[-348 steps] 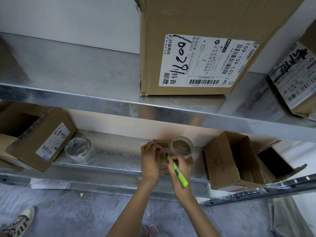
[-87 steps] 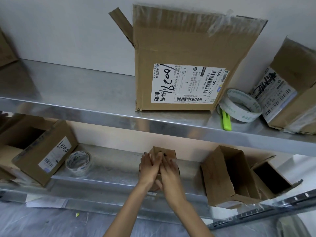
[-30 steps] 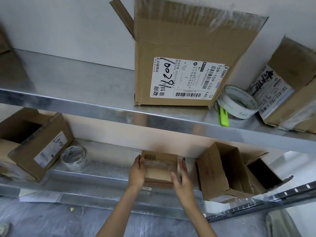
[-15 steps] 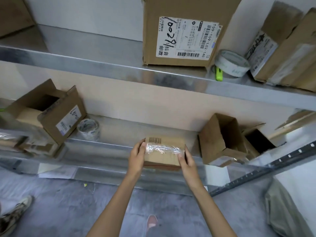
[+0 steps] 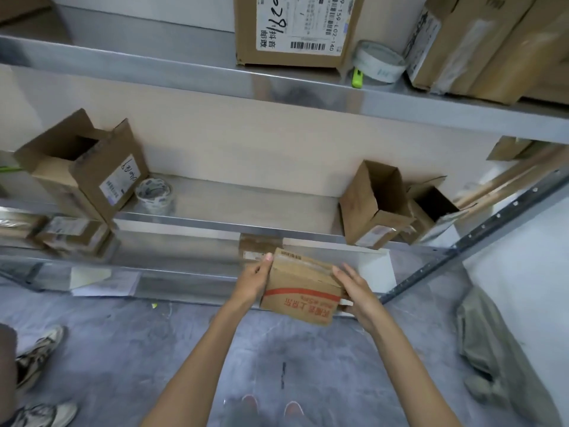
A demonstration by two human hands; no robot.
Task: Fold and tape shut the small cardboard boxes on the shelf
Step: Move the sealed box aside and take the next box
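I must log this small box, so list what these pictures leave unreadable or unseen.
All in the head view:
small box: underside faces away; its ends are covered by the left hand and right hand.
large box: top cut off by the upper frame edge.
green cutter: mostly behind the tape roll.
open box label: handwriting blurred.

The single head-worn camera looks forward and down from close above the lower shelf (image 5: 234,201) and floor (image 5: 123,349).
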